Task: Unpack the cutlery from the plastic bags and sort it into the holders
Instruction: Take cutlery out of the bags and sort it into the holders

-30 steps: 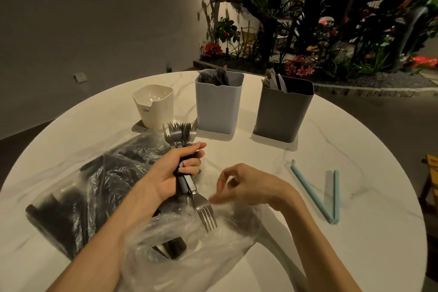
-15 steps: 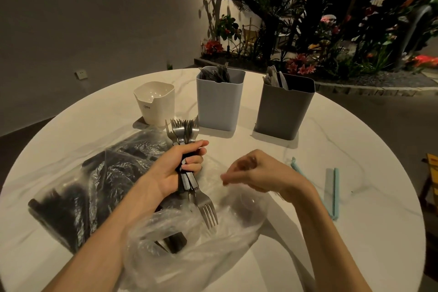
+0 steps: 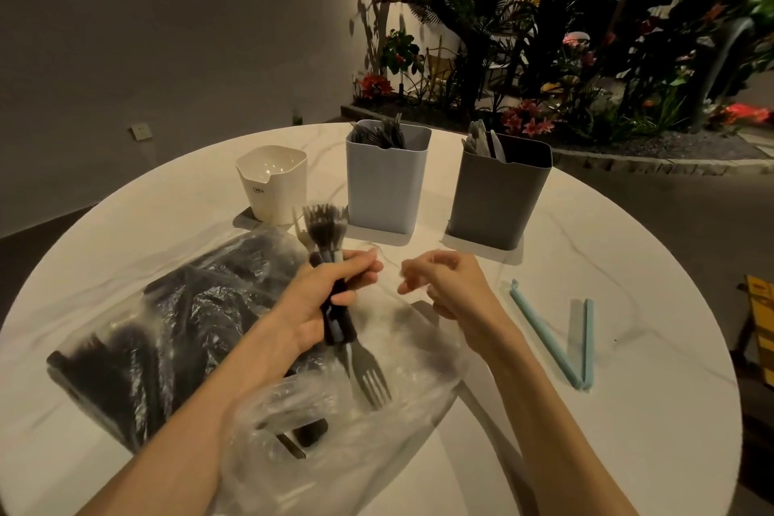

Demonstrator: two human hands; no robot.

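Bag [image 3: 167, 331] full of dark cutlery, far left on table [image 3: 628, 432]. Next, left hand [image 3: 322, 302] squeezing a bunch of forks [image 3: 324, 230]. Right hand [image 3: 448, 285] beside it, fingers loosely curled, holding nothing. Behind, white cup [image 3: 272, 184], blue holder [image 3: 385, 180], gray holder [image 3: 498, 197].

The surface [image 3: 586, 452] is a round white top with faint grey marble veining. Along its far side, from left to right, stand a low cream holder [image 3: 274, 182], a taller light blue holder [image 3: 386, 184] with dark cutlery inside, and a dark grey holder [image 3: 500, 197] with pale cutlery inside. On the left lies a clear plastic bag of dark-handled cutlery [image 3: 159, 331], a crumpled, nearly empty clear bag [image 3: 335, 432] lies at the near edge, and a pale blue sealing clip [image 3: 557, 341], opened into a V, lies on the right.
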